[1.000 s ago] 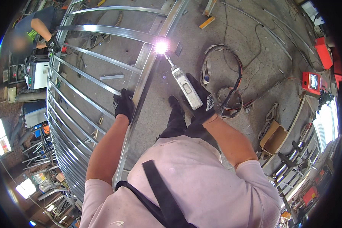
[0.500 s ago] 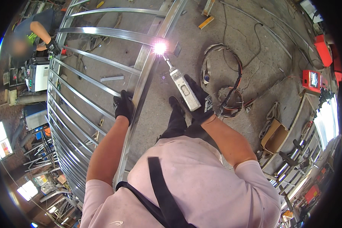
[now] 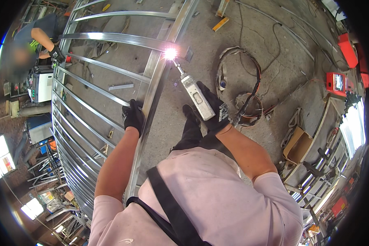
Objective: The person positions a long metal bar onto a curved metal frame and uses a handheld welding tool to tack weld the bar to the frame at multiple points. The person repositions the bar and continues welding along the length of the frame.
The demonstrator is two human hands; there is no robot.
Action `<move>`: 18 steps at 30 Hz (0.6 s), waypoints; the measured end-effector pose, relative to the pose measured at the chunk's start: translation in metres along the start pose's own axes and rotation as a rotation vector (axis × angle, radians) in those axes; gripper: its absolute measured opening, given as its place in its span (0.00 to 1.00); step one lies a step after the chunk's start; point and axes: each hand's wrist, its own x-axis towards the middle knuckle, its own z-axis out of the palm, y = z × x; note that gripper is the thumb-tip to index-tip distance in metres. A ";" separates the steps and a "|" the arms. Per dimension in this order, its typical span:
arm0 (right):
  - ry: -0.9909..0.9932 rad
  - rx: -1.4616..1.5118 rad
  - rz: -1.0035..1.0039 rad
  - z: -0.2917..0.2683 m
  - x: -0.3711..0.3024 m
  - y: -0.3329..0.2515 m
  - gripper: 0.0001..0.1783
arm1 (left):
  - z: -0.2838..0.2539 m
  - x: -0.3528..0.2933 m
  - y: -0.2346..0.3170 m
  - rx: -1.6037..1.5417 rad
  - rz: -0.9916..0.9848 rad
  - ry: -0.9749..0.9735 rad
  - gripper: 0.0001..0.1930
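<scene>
My right hand (image 3: 215,107), in a black glove, is closed around a handheld welding torch (image 3: 196,95) with a pale, boxy body and a narrow nozzle. At the nozzle's tip burns a bright pinkish-white weld spark (image 3: 170,53), where a wide crossbar meets the long side rail of a metal frame (image 3: 155,86). The glare hides the joint itself. Farther down the same rail, my left hand (image 3: 133,117), also gloved in black, grips the frame at the end of a thin bar. Its fingertips are partly hidden.
At the frame's far left side a co-worker's gloved hand (image 3: 56,54) is by the opposite rail, beside a white machine cabinet (image 3: 42,87). Coiled cable (image 3: 257,69) lies on the floor to the right. Beyond are a red machine (image 3: 335,83) and an open cardboard box (image 3: 298,145).
The torch tip and spark have shifted very slightly left and down in the picture. My left hand keeps its place on the frame.
</scene>
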 end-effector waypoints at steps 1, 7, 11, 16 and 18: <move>0.005 0.009 0.002 0.000 0.000 0.000 0.38 | 0.000 0.000 0.000 -0.006 -0.004 0.000 0.33; -0.070 0.052 0.117 -0.002 -0.002 -0.003 0.40 | -0.001 -0.001 0.002 0.010 -0.014 -0.003 0.34; -0.076 0.066 0.134 -0.003 -0.001 -0.004 0.40 | -0.003 -0.001 0.002 0.026 -0.001 0.010 0.33; -0.088 0.060 0.139 0.000 -0.001 -0.001 0.40 | -0.003 -0.001 0.004 -0.028 -0.012 -0.006 0.33; -0.031 0.076 0.098 0.003 -0.001 0.001 0.40 | -0.002 -0.001 0.004 -0.056 -0.014 -0.012 0.33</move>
